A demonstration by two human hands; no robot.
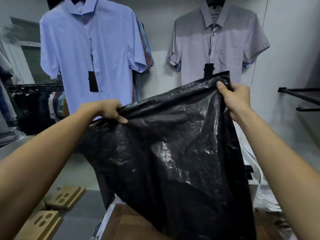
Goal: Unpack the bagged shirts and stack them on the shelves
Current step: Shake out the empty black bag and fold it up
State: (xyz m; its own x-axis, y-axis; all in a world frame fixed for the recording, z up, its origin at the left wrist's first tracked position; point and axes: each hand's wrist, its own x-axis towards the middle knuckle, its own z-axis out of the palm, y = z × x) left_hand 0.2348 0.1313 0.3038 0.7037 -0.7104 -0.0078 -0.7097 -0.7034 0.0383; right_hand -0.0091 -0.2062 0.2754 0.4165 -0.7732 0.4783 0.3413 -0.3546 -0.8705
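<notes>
A large black plastic bag [173,153] hangs in front of me, stretched between both hands at chest height. My left hand [109,110] grips its upper left edge with curled fingers. My right hand [237,97] pinches the upper right corner, held a little higher. The bag droops down towards a brown cardboard box [131,224] below it. What the bag holds is hidden. Clear-wrapped packages [266,200] lie at the lower right.
A light blue shirt [90,49] and a pale lilac shirt [216,45] hang on the wall ahead. Black shelf brackets [301,96] stick out at the right. A rack of clothes [38,104] stands at the left. Wooden blocks [65,196] lie on the floor.
</notes>
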